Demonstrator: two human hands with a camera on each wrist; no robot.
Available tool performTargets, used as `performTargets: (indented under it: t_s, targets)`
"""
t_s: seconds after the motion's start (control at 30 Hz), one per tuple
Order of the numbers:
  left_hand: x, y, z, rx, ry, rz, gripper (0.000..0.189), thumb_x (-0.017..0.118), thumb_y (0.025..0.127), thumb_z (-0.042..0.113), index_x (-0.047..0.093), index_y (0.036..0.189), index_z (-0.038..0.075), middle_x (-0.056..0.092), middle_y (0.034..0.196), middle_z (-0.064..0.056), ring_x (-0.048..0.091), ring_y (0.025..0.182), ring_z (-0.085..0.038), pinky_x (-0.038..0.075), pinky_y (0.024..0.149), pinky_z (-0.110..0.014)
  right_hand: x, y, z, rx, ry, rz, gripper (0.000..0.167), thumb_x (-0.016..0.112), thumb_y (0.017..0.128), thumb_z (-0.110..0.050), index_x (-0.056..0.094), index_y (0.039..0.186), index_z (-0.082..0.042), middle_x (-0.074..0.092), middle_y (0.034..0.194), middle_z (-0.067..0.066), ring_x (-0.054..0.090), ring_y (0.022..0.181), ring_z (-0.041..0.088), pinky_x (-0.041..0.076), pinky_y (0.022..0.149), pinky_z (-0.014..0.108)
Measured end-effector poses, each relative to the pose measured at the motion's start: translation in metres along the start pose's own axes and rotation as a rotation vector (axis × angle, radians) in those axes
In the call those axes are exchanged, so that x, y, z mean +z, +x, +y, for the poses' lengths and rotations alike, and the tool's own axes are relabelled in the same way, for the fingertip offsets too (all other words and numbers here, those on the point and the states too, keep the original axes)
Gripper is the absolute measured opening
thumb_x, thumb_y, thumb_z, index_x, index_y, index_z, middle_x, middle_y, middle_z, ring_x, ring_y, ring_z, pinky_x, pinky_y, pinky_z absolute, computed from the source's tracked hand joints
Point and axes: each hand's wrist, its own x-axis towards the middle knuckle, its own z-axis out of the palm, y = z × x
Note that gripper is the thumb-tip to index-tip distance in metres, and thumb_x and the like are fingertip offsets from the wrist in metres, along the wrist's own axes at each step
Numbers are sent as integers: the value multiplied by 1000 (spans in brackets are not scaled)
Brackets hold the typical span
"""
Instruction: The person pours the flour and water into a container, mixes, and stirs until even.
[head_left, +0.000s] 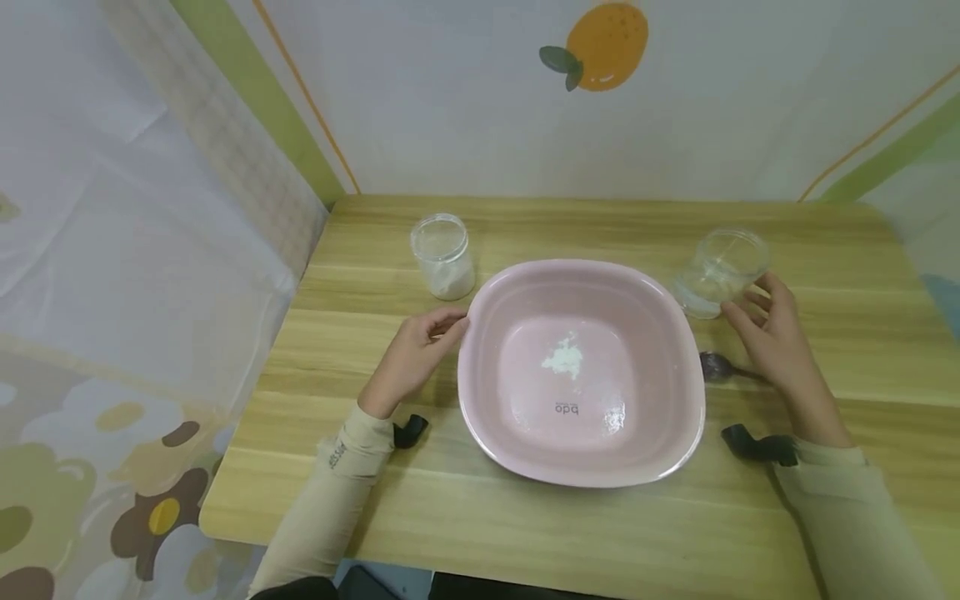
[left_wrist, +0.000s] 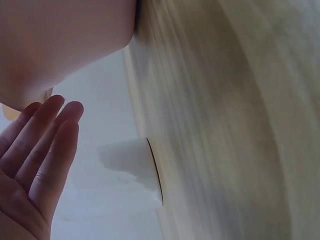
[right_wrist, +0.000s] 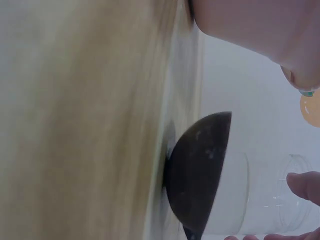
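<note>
With powder (head_left: 565, 359) already in the basin (head_left: 660, 375), the left hand (head_left: 414, 352) is touching it straight-fingered while the right hand (head_left: 778, 335) is gripping a jar (head_left: 720, 268), its liquid (head_left: 699, 303) seemingly unpoured.

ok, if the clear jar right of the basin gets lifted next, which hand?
Probably right: the right hand is at that clear jar, thumb and fingers beside it. The left hand is across the pink basin, at its left rim.
</note>
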Motion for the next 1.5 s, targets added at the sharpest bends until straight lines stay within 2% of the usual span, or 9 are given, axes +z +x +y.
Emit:
performTargets:
  t_s: [0.2,0.37,0.5,0.67,0.8,0.9,1.1,1.3,1.5]
  targets:
    - [4,0,-3,1,-4,14,31,62,106,29,71,128,9,78,119,-10,74,113,-25,60,101,-43,1,8,1,37,8,22,80,58,107,-27,8,166,-6,9,169,30,16,153,60,22,124,71]
    - [3,0,-1,-69,-81,22,33,65,104,29,71,127,6,78,115,-15,78,103,-27,65,86,-34,5,17,1,85,44,27,90,63,104,-34,3,164,-4,4,172,24,9,158,54,16,129,63]
    - [3,5,2,-96,-132,4,32,68,102,26,72,124,2,78,110,-18,80,93,-26,66,78,-37,6,21,3,112,58,44,100,68,101,-38,-3,166,-10,4,174,18,7,160,50,16,130,62]
    - [-1,12,9,-142,-145,-50,30,70,101,22,74,120,-1,79,110,-19,80,90,-24,66,79,-44,10,23,6,150,50,99,104,72,98,-39,-2,166,-14,10,174,17,13,158,49,22,128,63]
    - [-6,14,14,-199,-177,-88,28,71,100,21,75,118,0,79,110,-18,80,91,-23,66,82,-40,15,25,9,156,56,123,103,75,96,-36,1,166,-19,16,171,16,20,156,45,27,127,59]
    - [-9,13,15,-240,-192,-91,28,71,99,20,75,117,0,79,111,-17,80,93,-22,65,82,-36,19,29,12,150,37,125,104,75,95,-38,1,165,-18,18,171,15,24,152,38,32,123,49]
    - [-8,16,18,-255,-209,-69,28,72,98,21,75,117,0,79,112,-17,80,95,-21,65,85,-37,21,38,16,116,15,217,95,78,94,-35,14,162,-16,33,163,7,36,138,21,38,100,17]
    - [-7,18,18,-219,-192,-61,27,72,98,18,74,117,-2,78,111,-20,79,91,-19,65,84,-42,20,39,17,114,94,253,86,81,91,-27,26,156,-19,39,154,-2,36,146,20,35,120,26]
    - [-6,18,17,-224,-189,-52,28,72,98,19,75,117,-2,79,110,-19,80,91,-20,64,88,-48,17,39,15,115,-3,268,77,84,88,-34,37,147,-18,47,147,-2,43,122,5,38,93,13]
